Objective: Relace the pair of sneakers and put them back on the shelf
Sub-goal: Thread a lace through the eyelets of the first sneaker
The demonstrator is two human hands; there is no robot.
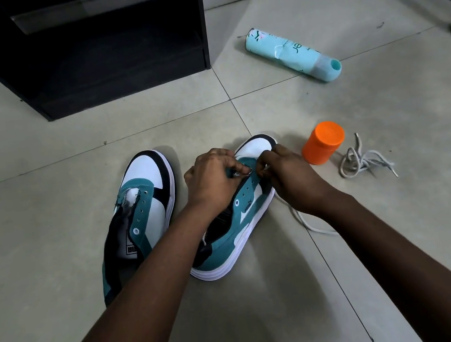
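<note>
Two hands work at the front eyelets of the right sneaker [241, 220] on the floor [346, 284]: left hand [213, 176] and right hand [290, 174] each pinch the lace [307, 224]. Limp, light cord; best gripped at its stiff tip.

Both hands on the right sneaker [242, 222]: left hand [214, 180] and right hand [290, 174] pinch its lace [304, 223] at the front eyelets; left sneaker [143, 206] sits unlaced beside.
</note>
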